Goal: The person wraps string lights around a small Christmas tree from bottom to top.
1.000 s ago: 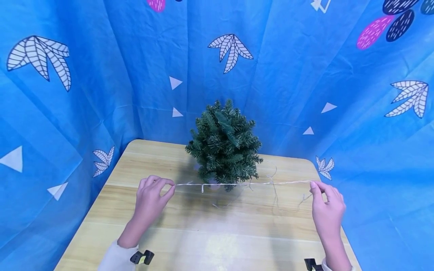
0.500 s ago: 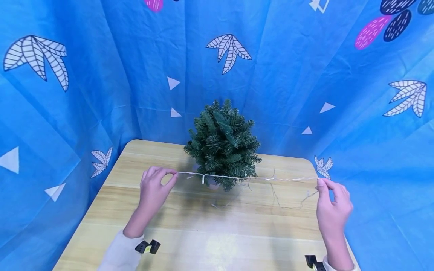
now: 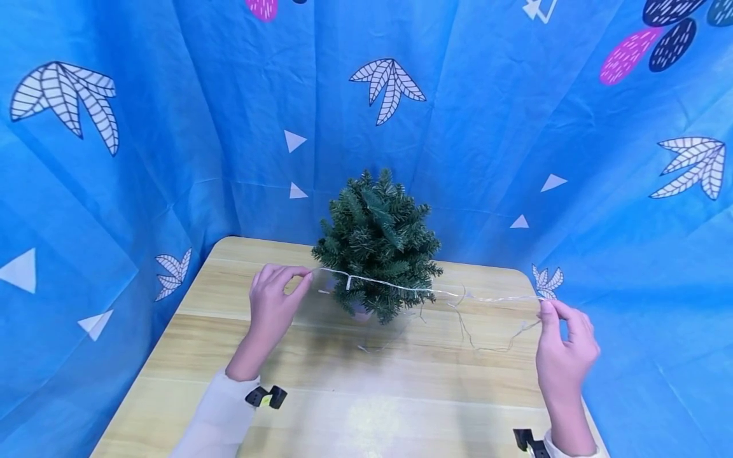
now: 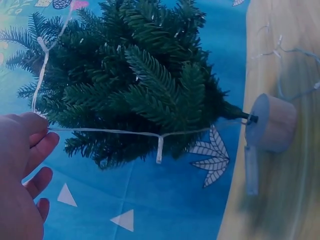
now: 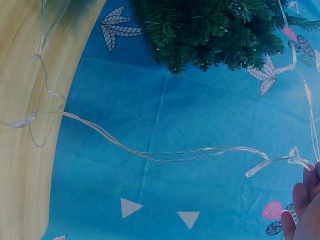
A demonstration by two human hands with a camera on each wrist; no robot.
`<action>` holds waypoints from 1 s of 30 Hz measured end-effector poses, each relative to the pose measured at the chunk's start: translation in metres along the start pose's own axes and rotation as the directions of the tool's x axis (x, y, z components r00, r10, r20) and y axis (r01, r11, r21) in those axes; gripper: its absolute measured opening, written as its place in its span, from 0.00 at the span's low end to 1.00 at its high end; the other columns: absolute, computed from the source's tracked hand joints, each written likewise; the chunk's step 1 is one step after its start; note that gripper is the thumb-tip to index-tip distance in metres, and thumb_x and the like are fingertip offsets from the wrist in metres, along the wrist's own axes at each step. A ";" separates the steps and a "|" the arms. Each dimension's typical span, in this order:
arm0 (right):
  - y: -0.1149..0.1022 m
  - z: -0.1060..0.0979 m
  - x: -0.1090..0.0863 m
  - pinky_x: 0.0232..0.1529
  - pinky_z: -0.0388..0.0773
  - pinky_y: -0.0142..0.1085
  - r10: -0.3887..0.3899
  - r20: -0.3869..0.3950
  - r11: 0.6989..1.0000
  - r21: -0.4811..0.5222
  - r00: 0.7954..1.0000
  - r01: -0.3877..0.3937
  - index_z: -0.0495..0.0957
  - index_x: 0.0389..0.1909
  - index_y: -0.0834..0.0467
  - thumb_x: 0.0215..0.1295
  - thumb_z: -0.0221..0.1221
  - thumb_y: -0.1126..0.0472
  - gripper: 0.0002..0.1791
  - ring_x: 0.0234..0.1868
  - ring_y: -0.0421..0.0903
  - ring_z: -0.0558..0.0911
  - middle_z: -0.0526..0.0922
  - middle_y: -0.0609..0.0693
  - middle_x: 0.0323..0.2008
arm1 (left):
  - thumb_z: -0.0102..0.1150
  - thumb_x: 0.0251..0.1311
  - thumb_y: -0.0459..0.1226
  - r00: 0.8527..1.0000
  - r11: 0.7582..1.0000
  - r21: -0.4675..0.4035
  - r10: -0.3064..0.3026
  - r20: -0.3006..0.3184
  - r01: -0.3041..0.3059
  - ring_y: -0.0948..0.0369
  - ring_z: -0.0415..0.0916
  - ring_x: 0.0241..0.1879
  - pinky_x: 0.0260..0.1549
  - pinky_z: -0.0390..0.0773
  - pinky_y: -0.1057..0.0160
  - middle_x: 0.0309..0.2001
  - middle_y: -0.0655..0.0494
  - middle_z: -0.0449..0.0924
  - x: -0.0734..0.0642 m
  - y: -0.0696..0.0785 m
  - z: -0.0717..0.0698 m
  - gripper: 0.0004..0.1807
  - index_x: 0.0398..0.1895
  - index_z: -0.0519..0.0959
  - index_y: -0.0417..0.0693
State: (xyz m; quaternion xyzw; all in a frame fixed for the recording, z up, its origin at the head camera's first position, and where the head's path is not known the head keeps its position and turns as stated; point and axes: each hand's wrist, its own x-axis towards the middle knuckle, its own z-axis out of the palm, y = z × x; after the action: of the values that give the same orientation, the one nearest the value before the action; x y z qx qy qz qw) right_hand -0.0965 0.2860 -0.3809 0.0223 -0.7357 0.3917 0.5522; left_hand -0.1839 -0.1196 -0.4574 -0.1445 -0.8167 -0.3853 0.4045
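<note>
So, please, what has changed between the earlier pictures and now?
The left grip moved forward and inward, toward the tree; the right grip shifted slightly outward. In the head view, the light string now crosses higher. Both still pinch it; the tree stayed in place.

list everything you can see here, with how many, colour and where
artificial tree: one, dark green, near the far side of the table
round base: one, pale wood colour, under the tree
light string: apparently one, clear-white, stretched between the hands, loose lengths trailing over the table
table: one, light wood colour, below it all
backdrop: blue cloth, number of pieces unclear, behind and beside the table, printed with leaves, triangles and ovals
wrist devices: two, black, one at each wrist
sleeves: two, whitish, bottom of the head view
left hand: one, pinching the string's left part
right hand: one, pinching its right part
</note>
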 end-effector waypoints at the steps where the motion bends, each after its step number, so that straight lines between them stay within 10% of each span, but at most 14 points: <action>1: 0.001 0.000 0.001 0.48 0.67 0.22 0.003 -0.003 1.000 -0.004 1.000 -0.003 0.81 0.33 0.79 0.62 0.62 0.78 0.04 0.41 0.23 0.75 0.79 0.24 0.32 | 0.74 0.55 0.36 1.000 1.000 0.002 -0.001 0.003 0.001 0.53 0.73 0.36 0.42 0.66 0.51 0.32 0.52 0.88 0.002 0.001 0.002 0.06 0.35 0.88 0.47; 30: 0.015 -0.013 0.003 0.44 0.64 0.22 0.169 -0.031 0.977 -0.127 0.985 -0.171 0.83 0.40 0.75 0.70 0.61 0.67 0.11 0.41 0.21 0.72 0.76 0.21 0.31 | 0.75 0.52 0.34 0.999 0.999 0.006 -0.043 0.000 0.043 0.55 0.75 0.31 0.34 0.65 0.57 0.35 0.51 0.90 0.007 0.021 0.028 0.08 0.36 0.90 0.45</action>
State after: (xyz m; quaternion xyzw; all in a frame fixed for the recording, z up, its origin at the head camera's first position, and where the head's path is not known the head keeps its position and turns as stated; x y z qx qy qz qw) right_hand -0.0948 0.3058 -0.3856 -0.0802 -0.7531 0.3893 0.5242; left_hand -0.1924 -0.0855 -0.4512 -0.1257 -0.8207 -0.3915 0.3967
